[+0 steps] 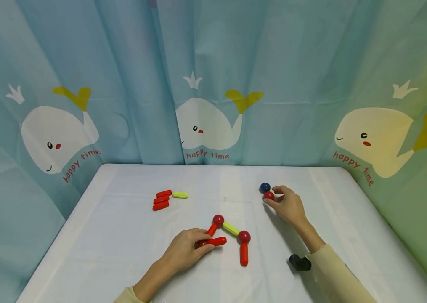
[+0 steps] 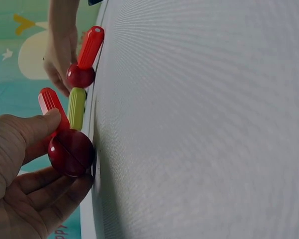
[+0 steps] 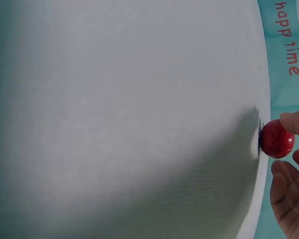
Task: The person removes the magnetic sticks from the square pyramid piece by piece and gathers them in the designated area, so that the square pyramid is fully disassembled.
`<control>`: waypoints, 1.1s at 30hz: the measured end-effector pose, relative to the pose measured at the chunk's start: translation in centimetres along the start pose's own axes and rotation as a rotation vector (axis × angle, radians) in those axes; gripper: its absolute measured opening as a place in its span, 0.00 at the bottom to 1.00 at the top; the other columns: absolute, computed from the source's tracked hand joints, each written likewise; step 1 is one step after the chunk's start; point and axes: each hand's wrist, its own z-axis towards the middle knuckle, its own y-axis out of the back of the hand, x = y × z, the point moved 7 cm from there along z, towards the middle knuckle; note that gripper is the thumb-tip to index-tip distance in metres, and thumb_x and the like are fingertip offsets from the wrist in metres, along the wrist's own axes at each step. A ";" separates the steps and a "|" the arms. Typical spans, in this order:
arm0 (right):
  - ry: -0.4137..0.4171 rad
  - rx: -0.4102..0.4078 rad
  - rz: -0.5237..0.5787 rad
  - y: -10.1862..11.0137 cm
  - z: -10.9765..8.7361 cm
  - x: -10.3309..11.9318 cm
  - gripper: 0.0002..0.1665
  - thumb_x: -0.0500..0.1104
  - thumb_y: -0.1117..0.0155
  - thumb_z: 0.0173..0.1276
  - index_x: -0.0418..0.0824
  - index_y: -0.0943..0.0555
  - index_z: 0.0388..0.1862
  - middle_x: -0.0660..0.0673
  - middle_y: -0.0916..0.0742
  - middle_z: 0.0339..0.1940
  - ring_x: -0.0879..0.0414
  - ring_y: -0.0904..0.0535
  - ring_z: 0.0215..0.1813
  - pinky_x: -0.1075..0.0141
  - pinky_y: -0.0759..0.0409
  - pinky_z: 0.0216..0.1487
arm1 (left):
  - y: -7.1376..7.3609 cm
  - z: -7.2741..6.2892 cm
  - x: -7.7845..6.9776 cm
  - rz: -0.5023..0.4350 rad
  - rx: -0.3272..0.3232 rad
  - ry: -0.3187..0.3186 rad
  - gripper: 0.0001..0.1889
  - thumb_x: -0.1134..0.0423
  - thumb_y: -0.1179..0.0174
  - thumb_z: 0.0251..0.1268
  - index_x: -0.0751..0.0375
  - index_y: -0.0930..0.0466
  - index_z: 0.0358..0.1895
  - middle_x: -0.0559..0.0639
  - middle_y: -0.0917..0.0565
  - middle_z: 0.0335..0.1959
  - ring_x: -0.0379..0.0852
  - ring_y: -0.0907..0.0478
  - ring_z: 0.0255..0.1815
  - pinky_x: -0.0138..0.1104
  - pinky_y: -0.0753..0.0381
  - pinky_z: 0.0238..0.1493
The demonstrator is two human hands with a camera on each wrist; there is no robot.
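Observation:
In the head view, my left hand (image 1: 188,248) grips a red rod (image 1: 218,241), its thumb on the rod in the left wrist view. A dark red ball (image 2: 72,153) sits at the rod's end, against that hand's fingers. Another red rod (image 1: 212,229) leads to a red ball (image 1: 218,220). From there a yellow-green rod (image 1: 231,228) joins a further red ball (image 1: 244,236), with a red rod (image 1: 244,254) pointing toward me. My right hand (image 1: 288,205) is at a loose red ball (image 3: 277,139); its thumb touches the ball, while other fingers show apart from it.
A dark blue ball (image 1: 265,187) lies just beyond the loose red one. Several loose red rods (image 1: 161,200) and a yellow-green rod (image 1: 180,195) lie at the back left. A small black object (image 1: 299,263) shows beside the right sleeve. A whale-print curtain (image 1: 213,63) hangs behind the white table (image 1: 115,235).

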 end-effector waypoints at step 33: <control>0.353 0.260 0.340 -4.5 -12.3 11.3 0.17 0.43 0.25 0.66 0.37 0.16 0.49 0.54 0.16 0.29 0.64 0.23 0.28 0.69 0.21 0.28 | 0.1 -0.1 -0.3 -0.015 0.000 -0.005 0.11 0.56 0.30 0.66 0.55 0.10 0.47 0.47 0.11 0.46 0.40 0.18 0.42 0.37 0.18 0.44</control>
